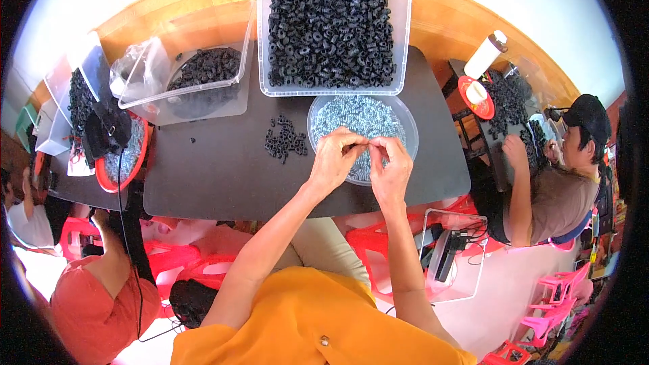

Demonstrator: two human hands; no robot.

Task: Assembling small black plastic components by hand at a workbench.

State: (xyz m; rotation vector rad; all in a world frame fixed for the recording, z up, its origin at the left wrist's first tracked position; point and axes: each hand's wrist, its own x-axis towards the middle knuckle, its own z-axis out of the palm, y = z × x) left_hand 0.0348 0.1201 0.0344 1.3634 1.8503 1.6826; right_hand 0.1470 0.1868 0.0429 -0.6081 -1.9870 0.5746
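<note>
Left hand (334,162) and right hand (391,167) over bowl (413,146) — fingertips meeting, both grips pinched closed; anything between them too small to tell. Silvery bits (358,113) in bowl on desk (216,179), beneath hands. Small heap of black pieces (285,140) left of bowl — big bin (403,27) of similar pieces behind it.

I'm looking in remotely on what seems an assembly workshop: a clear bin (264,34) heaped with black parts (331,30) and a basin (413,136) of silvery pieces (358,112) share the dark table (209,179), a person (566,204) in a black cap (588,112) sits at a side table (498,157) with another black pile (507,103), and pink plastic stools (551,319) stand about.
</note>
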